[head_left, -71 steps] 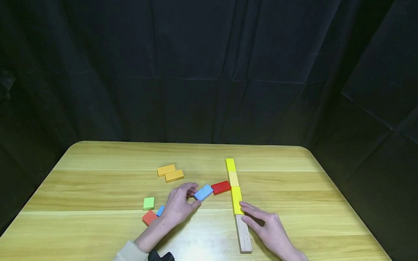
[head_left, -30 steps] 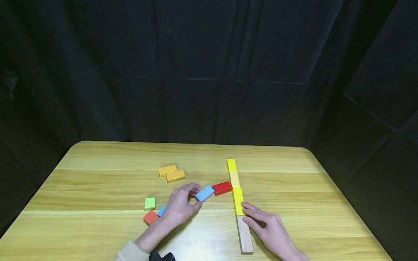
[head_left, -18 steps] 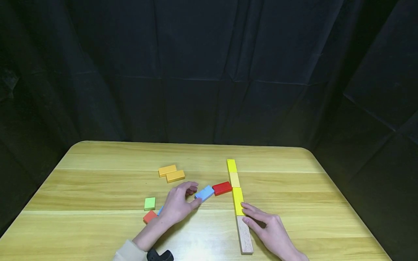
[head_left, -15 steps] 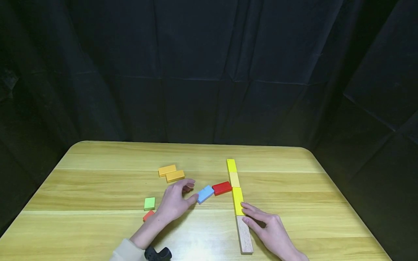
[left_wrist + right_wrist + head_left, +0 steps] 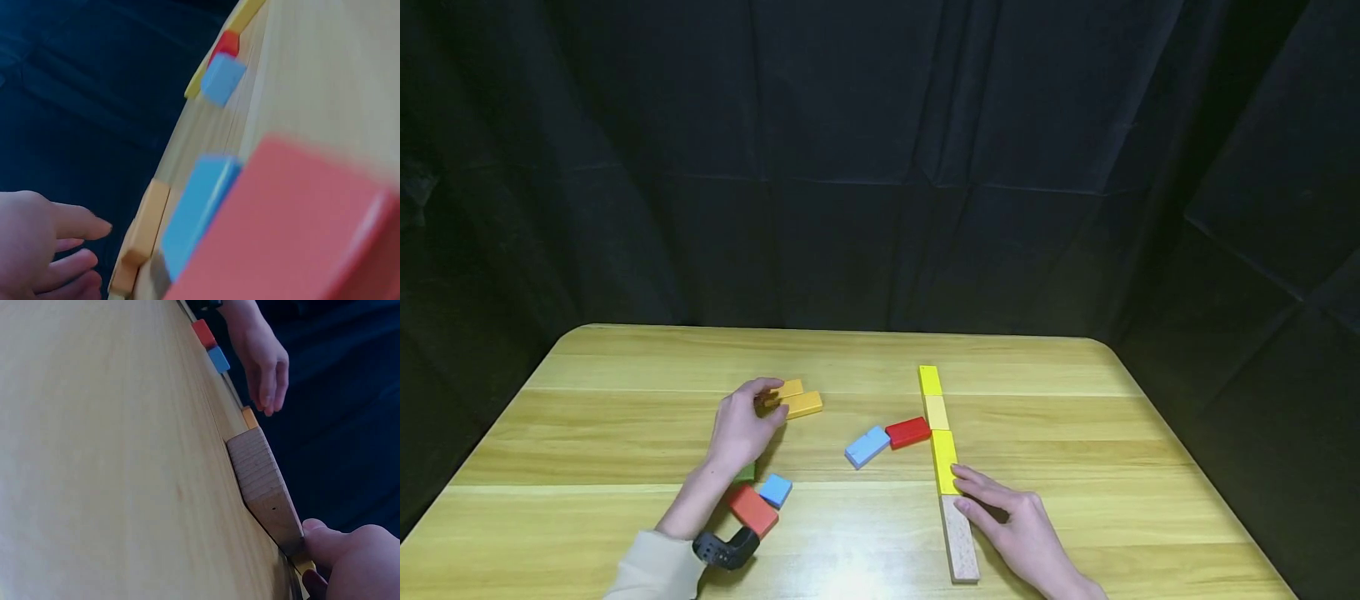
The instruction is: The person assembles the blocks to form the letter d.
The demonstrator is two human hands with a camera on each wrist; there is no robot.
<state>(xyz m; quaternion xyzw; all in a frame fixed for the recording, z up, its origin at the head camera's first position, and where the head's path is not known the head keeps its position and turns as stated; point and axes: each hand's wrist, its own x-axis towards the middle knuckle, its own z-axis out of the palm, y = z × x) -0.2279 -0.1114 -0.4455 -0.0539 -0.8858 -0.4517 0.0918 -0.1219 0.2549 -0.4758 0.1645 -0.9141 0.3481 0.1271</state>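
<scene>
In the head view my left hand (image 5: 741, 429) hovers at the left ends of two orange blocks, its thumb and fingers spread around them. The nearer orange block (image 5: 806, 404) lies against the farther orange block (image 5: 792, 388). The left wrist view shows that hand (image 5: 47, 250) beside them with nothing in its fingers. My right hand (image 5: 1018, 529) rests its fingertips at the right edge of a row, where a yellow block (image 5: 944, 458) meets a speckled wooden block (image 5: 958, 542). A blue block (image 5: 867, 447) touches a red block (image 5: 908, 432), which slants up to the row.
Under my left forearm lie an orange-red block (image 5: 754, 510) and a partly hidden green block (image 5: 746, 473). A small blue block (image 5: 776, 490) sits beside them. The row continues away with a pale yellow block (image 5: 936, 412) and another yellow block (image 5: 929, 380). A dark curtain (image 5: 850, 167) hangs behind the table.
My left hand has left the blue block beside the red one and moved left and away to the orange blocks. My right hand stays where it was.
</scene>
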